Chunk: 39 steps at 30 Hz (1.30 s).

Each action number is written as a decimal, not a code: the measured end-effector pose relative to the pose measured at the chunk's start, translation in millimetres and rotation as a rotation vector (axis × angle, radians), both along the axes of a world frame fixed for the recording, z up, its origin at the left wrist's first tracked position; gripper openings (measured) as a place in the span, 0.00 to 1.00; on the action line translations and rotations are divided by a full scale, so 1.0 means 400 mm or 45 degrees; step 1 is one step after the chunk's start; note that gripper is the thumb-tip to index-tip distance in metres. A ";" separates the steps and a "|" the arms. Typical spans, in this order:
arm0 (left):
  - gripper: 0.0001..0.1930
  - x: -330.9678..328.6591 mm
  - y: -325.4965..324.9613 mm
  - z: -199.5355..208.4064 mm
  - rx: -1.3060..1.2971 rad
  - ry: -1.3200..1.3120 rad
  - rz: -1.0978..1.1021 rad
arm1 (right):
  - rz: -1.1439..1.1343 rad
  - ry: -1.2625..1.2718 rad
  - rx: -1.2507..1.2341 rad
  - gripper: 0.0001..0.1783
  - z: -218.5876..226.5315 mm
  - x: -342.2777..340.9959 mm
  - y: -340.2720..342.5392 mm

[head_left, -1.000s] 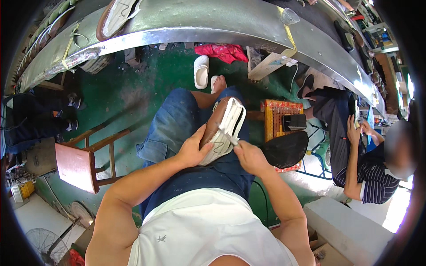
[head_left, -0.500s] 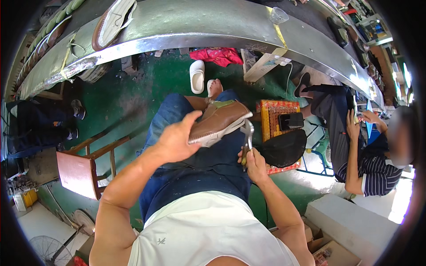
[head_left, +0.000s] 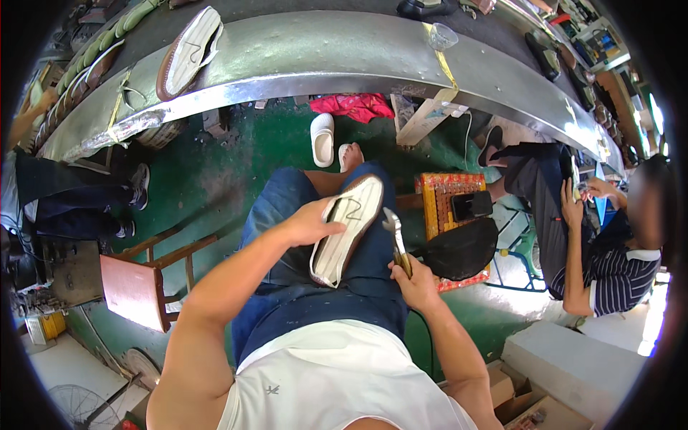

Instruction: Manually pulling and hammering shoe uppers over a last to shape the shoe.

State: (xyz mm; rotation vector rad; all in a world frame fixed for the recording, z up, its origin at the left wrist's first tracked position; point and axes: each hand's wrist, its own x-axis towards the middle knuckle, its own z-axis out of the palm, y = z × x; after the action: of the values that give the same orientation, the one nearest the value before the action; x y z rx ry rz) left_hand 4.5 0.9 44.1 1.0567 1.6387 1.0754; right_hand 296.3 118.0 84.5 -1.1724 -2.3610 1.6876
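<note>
A brown leather shoe upper, pulled over its form, lies across my thighs with its pale underside (head_left: 349,228) turned up. A dark curved line is drawn on that underside. My left hand (head_left: 313,223) grips it from the left side, with the thumb lying over the pale face. To the right of the shoe, my right hand (head_left: 416,281) is closed around the handles of metal pincers (head_left: 396,238). Their curved head points up and away, apart from the shoe.
A metal-edged bench (head_left: 301,54) runs across the far side, carrying another shoe (head_left: 191,54) and a plastic cup (head_left: 442,36). A wooden stool (head_left: 132,290) stands left. To the right are a beaded seat (head_left: 438,204), a black cloth (head_left: 460,247) and a seated co-worker (head_left: 609,276).
The shoe has been turned over, from brown upper facing up to pale underside facing up. My left hand has shifted with it. The pincers have moved slightly away from the shoe.
</note>
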 end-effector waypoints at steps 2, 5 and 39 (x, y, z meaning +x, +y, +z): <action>0.16 0.013 -0.059 0.002 -0.255 0.067 0.114 | 0.187 -0.031 0.010 0.16 0.064 -0.024 0.004; 0.15 0.069 -0.085 0.035 -0.139 0.328 0.325 | 0.429 -0.075 0.028 0.20 0.119 -0.078 0.020; 0.37 0.112 -0.023 -0.077 0.010 -0.661 0.624 | 0.455 -0.405 -0.076 0.15 0.082 -0.233 0.044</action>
State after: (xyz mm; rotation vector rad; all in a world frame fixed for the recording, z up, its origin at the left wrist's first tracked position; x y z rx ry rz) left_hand 49.4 -8.5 13.2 0.3230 1.4834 1.5222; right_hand 203.0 135.6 117.2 -1.1590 -2.8802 1.7922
